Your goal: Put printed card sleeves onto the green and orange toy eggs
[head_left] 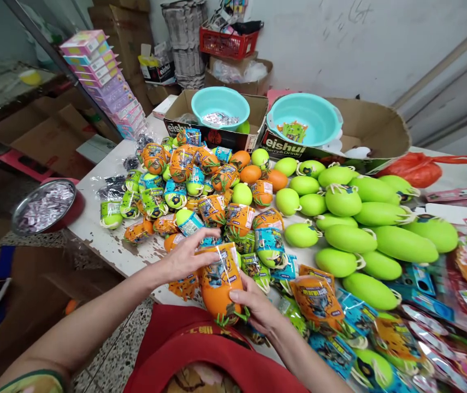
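**Orange packet point(220, 275), held between two hands**

Nearest: packet's lower right side grasped by the fingers of the right hand point(258, 305), thumb laid across its front. Upper left edge met by the extended fingers of the left hand point(190, 259); whether they are closed on it cannot be told.

Beyond: wrapped eggs point(181, 164) and green eggs point(350, 239), spread on the bench point(94, 229).

Farthest: two turquoise basins point(220, 103), set in cartons point(284, 146).

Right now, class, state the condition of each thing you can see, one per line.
Orange packet: held in the right hand
Left hand: at the packet's top
Left basin: partly filled
Right basin: partly filled
Shiny bowl: well filled
Cardboard boxes: open
Tabletop: paint chipped
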A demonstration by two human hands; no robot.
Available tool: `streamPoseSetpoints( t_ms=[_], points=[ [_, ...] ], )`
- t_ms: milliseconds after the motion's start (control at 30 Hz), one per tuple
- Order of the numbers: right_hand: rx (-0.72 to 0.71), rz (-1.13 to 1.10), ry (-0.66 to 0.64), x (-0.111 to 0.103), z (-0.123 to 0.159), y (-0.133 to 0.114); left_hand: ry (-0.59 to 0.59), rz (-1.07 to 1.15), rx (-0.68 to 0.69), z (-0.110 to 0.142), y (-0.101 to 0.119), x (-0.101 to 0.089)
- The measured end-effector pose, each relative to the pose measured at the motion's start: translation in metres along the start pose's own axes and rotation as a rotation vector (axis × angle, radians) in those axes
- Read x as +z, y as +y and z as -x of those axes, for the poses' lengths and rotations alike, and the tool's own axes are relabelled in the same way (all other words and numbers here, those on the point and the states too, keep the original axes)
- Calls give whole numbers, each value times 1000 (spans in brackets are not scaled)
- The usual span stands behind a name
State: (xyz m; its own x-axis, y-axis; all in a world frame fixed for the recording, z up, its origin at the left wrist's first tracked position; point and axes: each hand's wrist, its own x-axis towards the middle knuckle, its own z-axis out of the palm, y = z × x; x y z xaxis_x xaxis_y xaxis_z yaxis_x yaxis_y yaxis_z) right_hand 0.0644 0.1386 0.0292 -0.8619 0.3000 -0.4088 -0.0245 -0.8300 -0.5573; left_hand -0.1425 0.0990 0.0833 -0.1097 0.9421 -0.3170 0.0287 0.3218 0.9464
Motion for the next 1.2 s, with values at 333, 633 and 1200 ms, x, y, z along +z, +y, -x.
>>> streamPoseSetpoints(
  t_ms=[333,633,1200],
  points=[
    [-91,65,44,-3,12,30,-283,490,-263,45,-51,28],
    [-62,145,98,-11,18,24,-235,268,-322,53,-47,35],
    [-24,175,127,-21,7,56,-225,601,-309,59,-78,47]
  ],
)
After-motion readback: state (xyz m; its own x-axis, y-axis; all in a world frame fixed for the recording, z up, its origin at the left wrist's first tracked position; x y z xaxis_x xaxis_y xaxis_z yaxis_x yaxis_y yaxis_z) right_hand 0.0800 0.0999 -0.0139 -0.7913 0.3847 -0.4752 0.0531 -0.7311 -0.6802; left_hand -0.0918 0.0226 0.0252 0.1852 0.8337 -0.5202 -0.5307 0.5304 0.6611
